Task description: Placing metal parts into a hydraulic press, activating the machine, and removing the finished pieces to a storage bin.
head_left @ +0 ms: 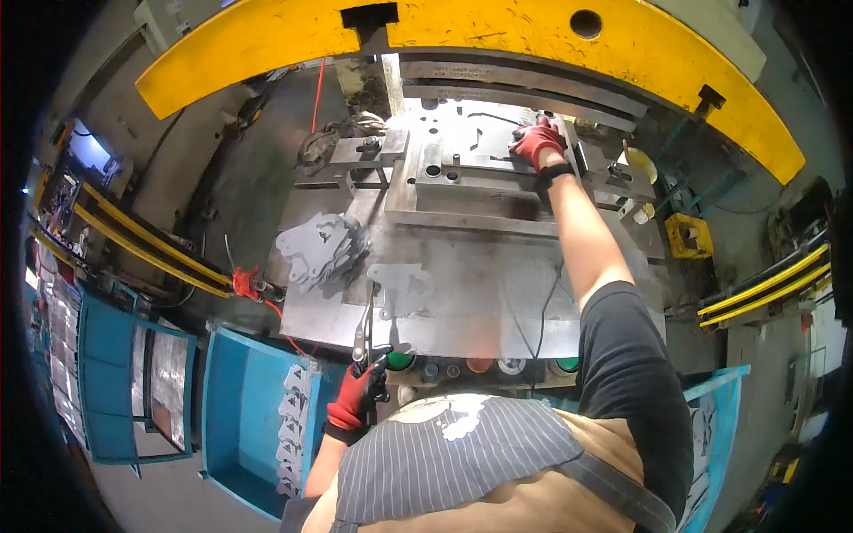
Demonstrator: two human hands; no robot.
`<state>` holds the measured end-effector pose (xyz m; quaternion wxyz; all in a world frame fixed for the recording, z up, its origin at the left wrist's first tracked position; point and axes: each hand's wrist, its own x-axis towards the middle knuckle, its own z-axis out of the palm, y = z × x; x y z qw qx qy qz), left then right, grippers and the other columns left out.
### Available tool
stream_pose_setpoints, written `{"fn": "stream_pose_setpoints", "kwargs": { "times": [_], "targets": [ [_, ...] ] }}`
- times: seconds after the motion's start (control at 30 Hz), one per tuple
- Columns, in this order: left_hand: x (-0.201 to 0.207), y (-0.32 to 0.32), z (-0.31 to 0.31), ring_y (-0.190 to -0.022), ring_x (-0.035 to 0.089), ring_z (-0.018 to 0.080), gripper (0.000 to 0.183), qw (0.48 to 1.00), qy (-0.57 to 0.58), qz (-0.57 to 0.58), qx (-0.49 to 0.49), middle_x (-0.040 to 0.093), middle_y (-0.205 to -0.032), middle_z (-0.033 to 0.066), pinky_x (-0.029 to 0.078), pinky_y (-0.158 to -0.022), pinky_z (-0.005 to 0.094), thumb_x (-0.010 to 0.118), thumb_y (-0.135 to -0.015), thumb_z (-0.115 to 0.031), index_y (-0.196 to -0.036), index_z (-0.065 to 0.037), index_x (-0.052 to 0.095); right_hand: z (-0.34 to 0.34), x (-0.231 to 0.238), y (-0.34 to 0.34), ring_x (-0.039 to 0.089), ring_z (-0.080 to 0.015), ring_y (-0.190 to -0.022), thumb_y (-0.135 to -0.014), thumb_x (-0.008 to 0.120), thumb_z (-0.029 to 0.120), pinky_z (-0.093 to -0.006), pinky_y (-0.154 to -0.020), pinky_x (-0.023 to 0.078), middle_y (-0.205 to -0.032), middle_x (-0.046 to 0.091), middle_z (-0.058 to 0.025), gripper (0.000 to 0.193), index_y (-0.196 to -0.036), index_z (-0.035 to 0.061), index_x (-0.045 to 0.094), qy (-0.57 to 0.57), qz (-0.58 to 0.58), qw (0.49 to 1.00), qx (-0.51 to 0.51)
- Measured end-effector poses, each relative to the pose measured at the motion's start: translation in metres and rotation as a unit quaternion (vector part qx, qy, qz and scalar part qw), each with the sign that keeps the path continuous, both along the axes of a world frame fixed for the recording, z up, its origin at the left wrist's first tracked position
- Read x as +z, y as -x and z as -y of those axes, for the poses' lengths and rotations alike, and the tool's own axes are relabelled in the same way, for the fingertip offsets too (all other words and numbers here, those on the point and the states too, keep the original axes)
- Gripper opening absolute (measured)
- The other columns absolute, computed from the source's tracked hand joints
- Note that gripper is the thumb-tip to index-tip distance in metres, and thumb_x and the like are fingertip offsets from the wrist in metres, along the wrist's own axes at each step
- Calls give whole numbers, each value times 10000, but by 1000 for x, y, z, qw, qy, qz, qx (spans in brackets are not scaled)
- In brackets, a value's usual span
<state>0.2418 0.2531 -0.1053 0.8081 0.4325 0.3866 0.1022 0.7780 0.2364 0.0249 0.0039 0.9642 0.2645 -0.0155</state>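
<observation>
My left hand [360, 391], in a red glove with dark fingertips, is closed around long-nosed pliers [362, 338]. The pliers' tip reaches a flat grey metal part [402, 286] with cutouts, lying on the press table. To its left is a loose stack of similar metal parts [322, 247]. My right arm stretches far forward. My red-gloved right hand [539, 144] is on the die block, with fingers curled at the right edge of a flat metal plate [484, 138]. Its fingertips are partly hidden.
A yellow press beam [498, 31] and steel upper die [515, 84] hang above the lower die [480, 200]. Buttons [480, 365] line the table's front edge. A blue bin [235, 417] with metal parts stands at left, another blue bin [724, 417] at right. A cable [546, 302] crosses the table.
</observation>
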Motion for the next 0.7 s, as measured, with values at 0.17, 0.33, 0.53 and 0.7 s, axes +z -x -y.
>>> {"fn": "stream_pose_setpoints", "kwargs": {
  "times": [0.17, 0.33, 0.53, 0.7],
  "targets": [
    [1, -13, 0, -514, 493, 95, 114, 998, -53, 30, -23, 514, -640, 6, 393, -428, 227, 503, -869, -164, -909, -62, 534, -5, -12, 0, 72, -268, -1324, -740, 418, 591, -458, -1050, 41, -1436, 133, -56, 728, -1342, 209, 268, -22, 24, 999, -5],
    [27, -31, 8, -560, 500, 91, 197, 946, -319, 42, -28, 523, -677, 9, 414, -473, 222, 489, -869, -155, -1042, -74, 539, 18, -5, -2, 123, -324, -1302, -782, 408, 512, -416, -1051, 103, -1423, 167, -81, 495, -1245, 339, 409, -52, 24, 997, 57],
    [-40, 50, -34, -563, 469, 108, 309, 895, -412, -22, 169, 456, -677, 7, 412, -497, 255, 481, -865, -188, -1160, -97, 497, 150, -8, 48, 329, -265, -1222, -805, 570, 224, -333, -1004, 257, -1244, 449, -143, 402, -1193, 149, 498, -521, -73, 826, 202],
    [-92, 99, -50, -706, 511, 132, 363, 904, -143, -15, 403, 556, -926, 51, 464, -534, 275, 581, -819, -256, -1082, -18, 505, 342, -101, 157, 509, -177, -1011, -875, 466, 195, -287, -908, 365, -1128, 531, -100, 336, -1153, 6, 480, -713, -150, 666, -163]
  ]
}}
